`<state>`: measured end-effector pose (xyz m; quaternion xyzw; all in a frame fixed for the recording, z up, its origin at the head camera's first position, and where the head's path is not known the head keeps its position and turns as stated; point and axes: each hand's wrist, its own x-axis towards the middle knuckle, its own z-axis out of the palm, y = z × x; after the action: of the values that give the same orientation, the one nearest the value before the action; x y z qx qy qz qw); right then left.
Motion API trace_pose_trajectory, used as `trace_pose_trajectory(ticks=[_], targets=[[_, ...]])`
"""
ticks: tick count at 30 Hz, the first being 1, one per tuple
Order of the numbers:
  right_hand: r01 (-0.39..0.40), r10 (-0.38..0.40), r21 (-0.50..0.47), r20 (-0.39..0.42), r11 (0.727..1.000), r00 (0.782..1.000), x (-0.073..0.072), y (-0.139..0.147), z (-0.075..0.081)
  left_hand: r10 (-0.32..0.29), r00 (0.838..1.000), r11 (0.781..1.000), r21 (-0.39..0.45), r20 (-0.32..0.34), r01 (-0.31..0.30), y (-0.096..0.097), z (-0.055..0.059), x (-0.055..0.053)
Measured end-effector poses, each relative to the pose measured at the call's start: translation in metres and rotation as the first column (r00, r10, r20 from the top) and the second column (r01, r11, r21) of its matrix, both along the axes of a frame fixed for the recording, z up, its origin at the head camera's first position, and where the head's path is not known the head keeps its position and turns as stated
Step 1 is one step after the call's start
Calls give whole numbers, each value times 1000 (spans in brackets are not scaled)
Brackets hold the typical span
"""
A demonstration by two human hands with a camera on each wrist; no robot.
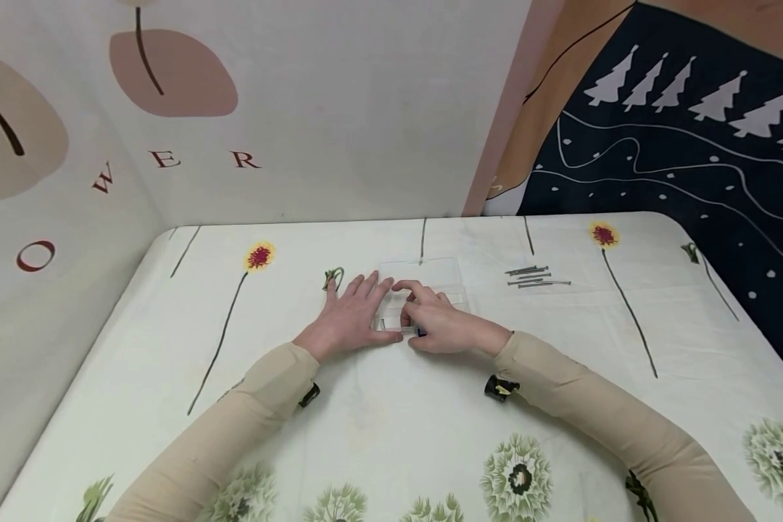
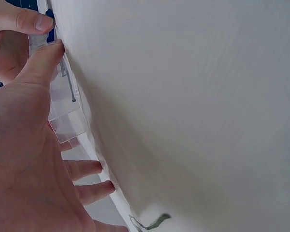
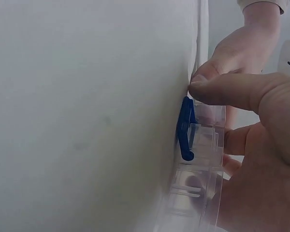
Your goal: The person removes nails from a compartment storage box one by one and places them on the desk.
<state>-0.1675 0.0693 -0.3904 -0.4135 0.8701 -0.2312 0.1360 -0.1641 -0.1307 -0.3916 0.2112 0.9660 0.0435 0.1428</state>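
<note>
A clear plastic compartment box point(image 1: 458, 296) lies with its lid point(image 1: 420, 272) laid back on the far side. Its dark blue latch point(image 3: 184, 130) hangs at the front. My left hand point(image 1: 352, 319) is spread flat along the box's left side, with the thumb at the front left corner. Above the box, my right hand point(image 1: 446, 322) has its fingers bent down inside the front part. The right thumb stays outside, by the front wall and latch. A grey nail point(image 2: 70, 86) shows inside the box at the left. Whether the right fingertips also hold a nail is hidden.
Several loose nails point(image 1: 535, 276) lie in a small group to the right of the box. The table is covered by a white cloth point(image 1: 391, 420) printed with flowers and stems. Behind it stands a pale wall hanging point(image 1: 365, 130), with a dark tree-patterned cloth point(image 1: 678, 159) at right.
</note>
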Motion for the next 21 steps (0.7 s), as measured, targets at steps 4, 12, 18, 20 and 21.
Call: trace_pose_trajectory(ticks=[4,12,18,20,21], targets=[[12,-12,-42,11,999,1000,0,3,-2,-1,1000,1000,5,0,1,0,0,0],[49,-53,-96,-44,994,998,0,17,-1,-11,1000,1000,-8,-4,11,1,2,1],[37,-44,-89,-76,995,996,1,20,1,-13,1000,1000,-4,-8,13,0,4,1],[31,-37,-97,-63,995,997,0,19,1,-12,1000,1000,0,-6,12,0,3,1],[30,-35,-100,-53,995,998,0,19,1,-11,1000,1000,1,-3,11,0,3,1]])
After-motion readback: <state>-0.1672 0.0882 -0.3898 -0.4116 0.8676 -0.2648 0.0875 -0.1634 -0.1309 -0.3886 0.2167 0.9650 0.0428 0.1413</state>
